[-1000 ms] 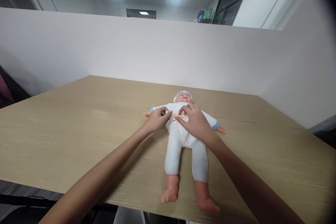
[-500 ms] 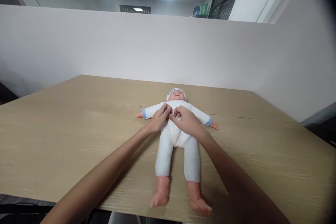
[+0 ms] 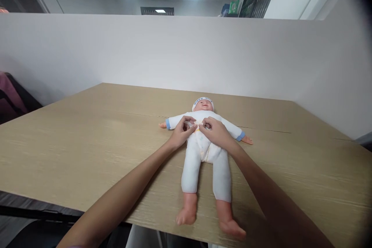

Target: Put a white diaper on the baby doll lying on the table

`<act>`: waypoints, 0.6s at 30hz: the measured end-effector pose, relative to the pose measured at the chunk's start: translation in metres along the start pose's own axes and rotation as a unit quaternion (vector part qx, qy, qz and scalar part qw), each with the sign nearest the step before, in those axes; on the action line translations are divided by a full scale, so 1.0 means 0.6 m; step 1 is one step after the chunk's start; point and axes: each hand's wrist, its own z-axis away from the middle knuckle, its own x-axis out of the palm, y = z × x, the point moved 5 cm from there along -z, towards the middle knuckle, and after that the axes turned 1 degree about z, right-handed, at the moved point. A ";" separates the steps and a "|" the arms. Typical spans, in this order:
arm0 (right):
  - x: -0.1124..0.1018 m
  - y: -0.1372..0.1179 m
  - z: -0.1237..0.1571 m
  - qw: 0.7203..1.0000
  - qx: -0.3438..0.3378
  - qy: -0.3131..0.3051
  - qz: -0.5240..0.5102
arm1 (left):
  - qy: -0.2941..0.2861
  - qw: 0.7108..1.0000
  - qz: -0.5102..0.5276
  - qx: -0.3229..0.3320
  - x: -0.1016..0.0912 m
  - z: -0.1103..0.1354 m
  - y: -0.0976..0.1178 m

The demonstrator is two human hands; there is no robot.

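The doll (image 3: 191,170) lies face-up, just right of frame centre; left hand (image 3: 182,131) and right hand (image 3: 217,132), nearly closed, seem to be pinching and adjusting its diaper (image 3: 205,146) at the waist. Next calls for even tension, I'd say.

Your left hand (image 3: 181,131): curled toward 3 o'clock
Right hand (image 3: 216,131): curled toward 9 o'clock
Forearms (image 3: 128,186): bare, from 7 and 5 o'clock

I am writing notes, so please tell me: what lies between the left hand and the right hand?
In the head view, the upper front of the white diaper shows between the left hand and right hand.
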 end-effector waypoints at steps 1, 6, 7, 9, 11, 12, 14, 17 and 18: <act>0.000 0.002 0.000 1.000 0.003 0.005 -0.003 | 0.009 1.000 -0.006 0.000 -0.001 0.000 0.001; -0.009 0.008 0.009 0.994 0.023 0.068 -0.083 | 0.072 0.994 -0.079 -0.001 -0.005 0.019 0.035; -0.012 0.006 0.013 0.992 0.018 0.080 -0.092 | 0.077 0.992 -0.097 0.013 -0.004 0.030 0.050; -0.023 -0.006 0.027 0.990 -0.014 0.104 -0.092 | 0.051 0.989 -0.131 0.054 0.004 0.059 0.085; -0.039 -0.023 0.052 0.986 -0.067 0.131 -0.084 | -0.039 0.978 -0.175 0.104 0.019 0.095 0.116; -0.047 -0.032 0.069 0.983 -0.092 0.138 -0.082 | -0.099 0.965 -0.206 0.128 0.028 0.114 0.127; -0.056 -0.041 0.108 0.981 -0.113 0.116 -0.107 | -0.210 0.924 -0.273 0.164 0.041 0.150 0.136; -0.043 -0.036 0.169 0.980 -0.070 -0.024 -0.187 | -0.265 0.893 -0.326 0.161 0.041 0.179 0.128; -0.035 -0.032 0.188 0.976 -0.054 -0.074 -0.198 | -0.256 0.900 -0.323 0.144 0.038 0.180 0.123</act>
